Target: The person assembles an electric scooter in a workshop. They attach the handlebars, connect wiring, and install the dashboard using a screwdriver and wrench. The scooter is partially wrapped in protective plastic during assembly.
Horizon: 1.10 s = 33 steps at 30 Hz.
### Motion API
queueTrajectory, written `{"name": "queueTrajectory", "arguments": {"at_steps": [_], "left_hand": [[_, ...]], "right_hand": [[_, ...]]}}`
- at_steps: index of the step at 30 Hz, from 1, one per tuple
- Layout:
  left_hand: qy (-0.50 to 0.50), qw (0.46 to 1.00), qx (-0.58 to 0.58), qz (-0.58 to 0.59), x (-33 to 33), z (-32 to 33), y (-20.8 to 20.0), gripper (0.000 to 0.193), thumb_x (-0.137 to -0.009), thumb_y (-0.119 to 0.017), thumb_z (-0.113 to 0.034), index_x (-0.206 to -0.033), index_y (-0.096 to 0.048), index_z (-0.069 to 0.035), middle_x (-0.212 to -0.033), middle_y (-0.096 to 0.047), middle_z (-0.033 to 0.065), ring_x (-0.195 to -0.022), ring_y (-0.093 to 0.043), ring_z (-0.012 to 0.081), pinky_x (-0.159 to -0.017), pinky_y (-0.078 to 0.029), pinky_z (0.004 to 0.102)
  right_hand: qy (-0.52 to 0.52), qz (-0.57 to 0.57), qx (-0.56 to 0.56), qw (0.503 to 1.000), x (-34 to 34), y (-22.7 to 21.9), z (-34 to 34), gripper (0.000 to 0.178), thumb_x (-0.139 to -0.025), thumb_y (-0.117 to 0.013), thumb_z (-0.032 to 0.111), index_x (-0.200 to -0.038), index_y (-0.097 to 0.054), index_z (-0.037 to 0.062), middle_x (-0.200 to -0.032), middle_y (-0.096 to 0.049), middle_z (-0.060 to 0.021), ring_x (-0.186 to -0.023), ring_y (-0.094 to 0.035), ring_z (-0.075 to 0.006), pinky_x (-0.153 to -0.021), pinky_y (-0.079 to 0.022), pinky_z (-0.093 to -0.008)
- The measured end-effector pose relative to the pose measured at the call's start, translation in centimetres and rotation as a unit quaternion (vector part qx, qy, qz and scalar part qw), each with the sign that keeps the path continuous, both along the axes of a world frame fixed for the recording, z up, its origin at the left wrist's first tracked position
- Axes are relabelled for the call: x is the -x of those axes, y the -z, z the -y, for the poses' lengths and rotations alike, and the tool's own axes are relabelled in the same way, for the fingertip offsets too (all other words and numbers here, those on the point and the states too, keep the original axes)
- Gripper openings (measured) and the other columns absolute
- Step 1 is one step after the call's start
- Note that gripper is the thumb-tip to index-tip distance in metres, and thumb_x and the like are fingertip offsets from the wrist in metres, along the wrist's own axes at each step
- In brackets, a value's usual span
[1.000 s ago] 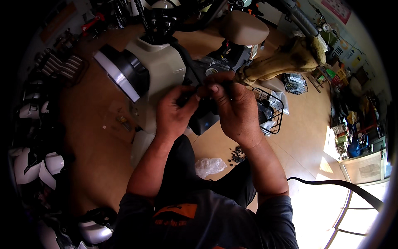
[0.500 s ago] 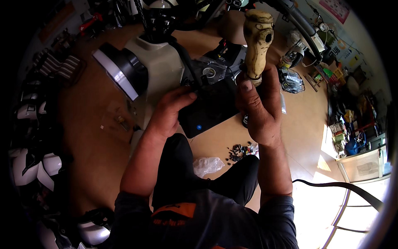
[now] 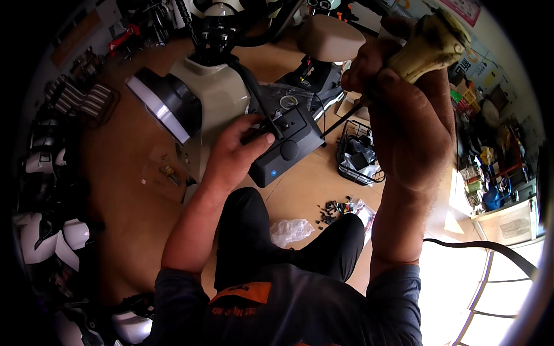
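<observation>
My left hand (image 3: 231, 155) grips the near edge of a black plastic panel (image 3: 291, 147) with a small blue dot, thumb on top by a round knob. The panel sits against a cream scooter body (image 3: 210, 86), right of its round headlight (image 3: 167, 106). My right hand (image 3: 410, 132) is raised close to the camera and closed around a worn cream tool handle (image 3: 430, 49). A thin dark shaft (image 3: 343, 121) runs from under that hand down toward the panel's right corner.
A tan scooter seat (image 3: 329, 37) lies behind the panel. A black wire basket (image 3: 360, 153) stands on the wooden floor to the right. Small dark parts (image 3: 334, 207) and a clear plastic bag (image 3: 291, 230) lie by my knees. A black cable (image 3: 490, 248) crosses the right.
My right hand has lifted the cream-handled tool up and right, toward the camera. Both hands were together at the panel a second ago; now only the left stays on it.
</observation>
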<state>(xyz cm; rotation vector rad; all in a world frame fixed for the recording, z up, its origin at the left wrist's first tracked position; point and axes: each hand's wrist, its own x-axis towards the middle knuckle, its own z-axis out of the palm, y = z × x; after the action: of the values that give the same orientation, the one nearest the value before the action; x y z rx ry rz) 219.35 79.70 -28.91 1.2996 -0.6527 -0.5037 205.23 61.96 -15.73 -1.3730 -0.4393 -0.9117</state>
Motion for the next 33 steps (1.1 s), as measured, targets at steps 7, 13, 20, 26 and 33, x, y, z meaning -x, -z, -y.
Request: {"name": "queueTrajectory", "arguments": {"at_steps": [7,13,20,26,33], "left_hand": [[-0.008,1.000,0.010,-0.012,-0.1,0.0,0.4,0.030,-0.098,-0.074,-0.013,-0.126,-0.072,-0.002,-0.113,-0.073,0.0017,-0.103,-0.066,0.0087,-0.095,-0.051,0.0253],[-0.020,1.000,0.001,0.014,-0.4,0.1,0.7,0.025,-0.100,-0.074,-0.014,-0.122,-0.073,-0.002,-0.106,-0.073,-0.0005,-0.096,-0.065,0.0064,-0.089,-0.051,0.0233],[-0.032,0.999,0.017,0.014,-0.2,0.5,1.1,0.021,-0.099,-0.075,-0.012,-0.118,-0.075,-0.003,-0.103,-0.073,-0.0032,-0.093,-0.063,0.0037,-0.085,-0.051,0.0217],[-0.041,0.999,0.018,0.024,-0.1,0.6,1.0,0.019,-0.099,-0.075,-0.011,-0.116,-0.075,-0.004,-0.100,-0.071,-0.0049,-0.091,-0.062,0.0025,-0.084,-0.050,0.0212],[-0.045,0.999,0.003,0.027,-0.2,0.7,0.9,0.017,-0.099,-0.074,-0.011,-0.114,-0.076,-0.003,-0.099,-0.071,-0.0053,-0.091,-0.061,0.0026,-0.084,-0.049,0.0210]], "right_hand": [[-0.164,0.041,-0.055,0.984,-1.6,1.1,0.9,0.080,-0.101,-0.050,0.072,-0.137,-0.053,0.0014,-0.098,-0.052,-0.0079,-0.090,-0.051,-0.0207,-0.090,-0.043,-0.0421],[-0.213,0.108,-0.068,0.969,-2.1,1.9,0.3,0.085,-0.098,-0.048,0.079,-0.136,-0.055,0.0031,-0.088,-0.051,-0.0048,-0.077,-0.046,-0.0161,-0.073,-0.039,-0.0360],[-0.182,0.106,-0.060,0.976,-2.0,2.7,-0.3,0.089,-0.093,-0.041,0.089,-0.114,-0.057,0.0042,-0.076,-0.048,-0.0015,-0.069,-0.045,-0.0145,-0.066,-0.037,-0.0331],[-0.167,0.099,-0.094,0.976,-2.0,2.5,-0.9,0.088,-0.093,-0.041,0.089,-0.112,-0.057,0.0044,-0.074,-0.047,-0.0011,-0.066,-0.044,-0.0135,-0.063,-0.036,-0.0326],[-0.086,0.058,-0.107,0.989,-1.6,2.3,-1.3,0.086,-0.094,-0.042,0.088,-0.110,-0.056,0.0041,-0.072,-0.046,-0.0015,-0.064,-0.044,-0.0141,-0.063,-0.037,-0.0328]]}}
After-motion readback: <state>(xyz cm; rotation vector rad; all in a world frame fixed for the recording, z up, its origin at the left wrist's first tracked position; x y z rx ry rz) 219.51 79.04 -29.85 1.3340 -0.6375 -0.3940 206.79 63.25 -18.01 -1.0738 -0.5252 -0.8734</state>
